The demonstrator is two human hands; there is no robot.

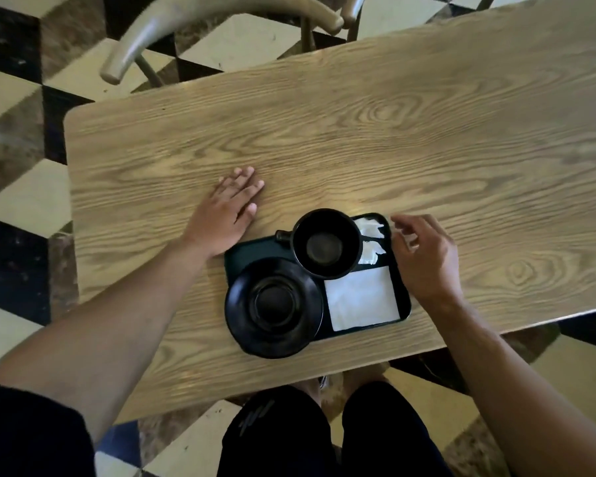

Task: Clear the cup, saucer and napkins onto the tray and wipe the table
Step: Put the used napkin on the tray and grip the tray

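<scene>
The black cup (325,243), black saucer (273,307), a folded napkin (361,301) and a crumpled napkin (370,241) sit on the dark tray (404,297) on the wooden table (358,132). The left hand (226,210) lies flat and spread on the table; the right hand (427,256), loosely curled and empty, hovers by the tray's far corner.

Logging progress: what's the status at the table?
Left hand flat on table, right hand open by tray. Cup, saucer, napkins loaded. Nothing blocking.

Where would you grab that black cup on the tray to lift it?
Take the cup by its small handle, which sticks out on the left toward the flat left hand. Come from that side: the saucer crowds its near edge, crumpled napkin its right.
</scene>
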